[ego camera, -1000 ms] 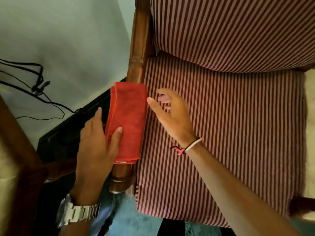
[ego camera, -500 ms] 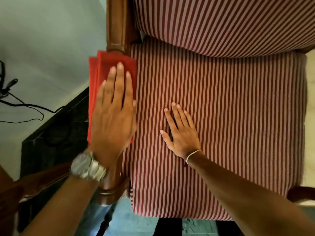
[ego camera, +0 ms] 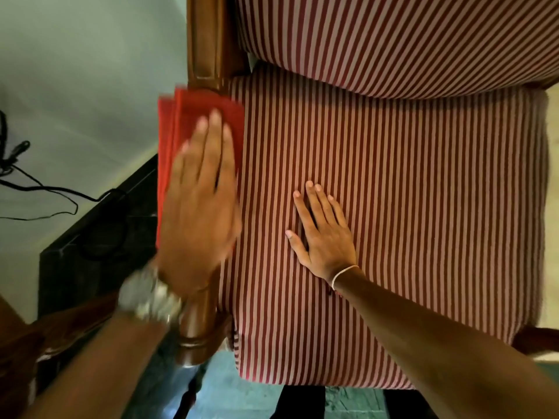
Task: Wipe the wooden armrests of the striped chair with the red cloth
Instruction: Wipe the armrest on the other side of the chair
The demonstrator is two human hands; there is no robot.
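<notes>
armrest (ego camera: 198, 325) mostly hidden under red cloth (ego camera: 181, 122) and blurred left hand (ego camera: 199, 201), fingers flat together on cloth. right hand (ego camera: 323, 234) splayed flat on striped seat (ego camera: 423, 207).

Red cloth (ego camera: 193, 116), red-and-pink striped chair cushion (ego camera: 408, 192), brown wooden armrest (ego camera: 196, 331).

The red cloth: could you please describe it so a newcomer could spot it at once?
Find the striped chair, then its wooden armrest at the seat's left edge. The red cloth lies folded on it under the left hand, the only plain bright red thing there.
</notes>
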